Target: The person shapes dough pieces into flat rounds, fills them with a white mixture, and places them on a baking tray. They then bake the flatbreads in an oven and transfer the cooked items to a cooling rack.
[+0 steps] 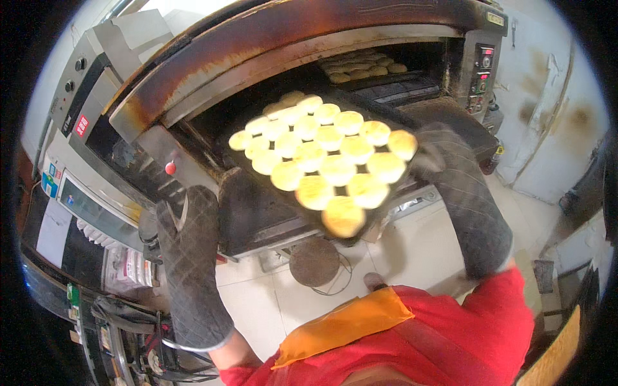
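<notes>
A dark baking tray (349,240) juts out of the open deck oven (309,29), one corner towards me. Rows of round, flat, pale-golden pastries (337,169) cover it. My right hand (461,193), in a dark quilted oven mitt, is at the tray's right edge and seems to grip it; blur and the mitt hide the fingers. My left hand (190,255) wears a matching mitt and holds nothing, thumb apart from the fingers. It is left of the tray, near the oven's left front post (176,154).
Deeper in the oven, at the right, sits another batch of round pastries (364,67). The control panel (483,72) has lit red displays. Below the tray stands a round brown stool-like object (315,263) on the tiled floor. A second metal appliance (79,91) is at the left.
</notes>
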